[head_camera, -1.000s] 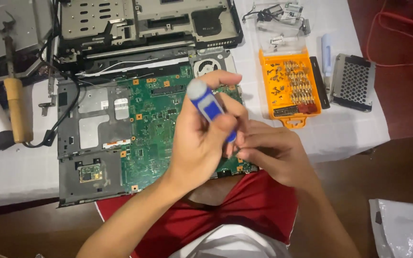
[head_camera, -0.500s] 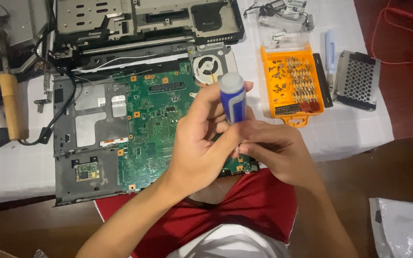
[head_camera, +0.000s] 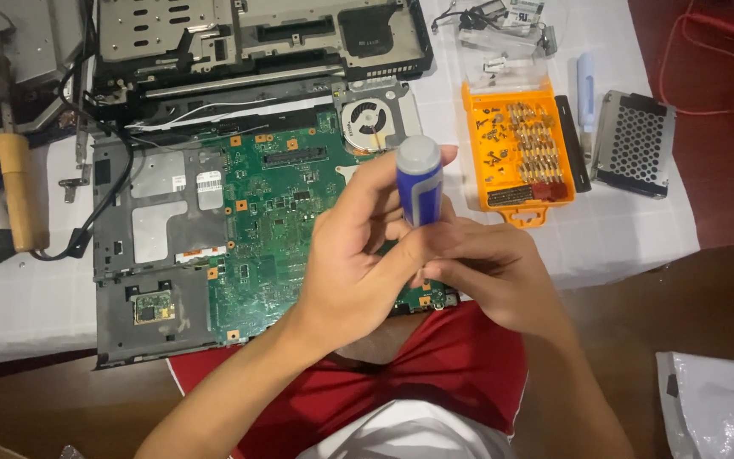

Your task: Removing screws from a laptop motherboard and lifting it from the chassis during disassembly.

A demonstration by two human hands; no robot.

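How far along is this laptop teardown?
Done: the casing is off, the green circuit board lies bare, and removed metal parts sit above it. In hand: both hands, left hand and right hand, hold a blue screwdriver upright at the board's near edge. Left: the board and fan still sit in the base tray.
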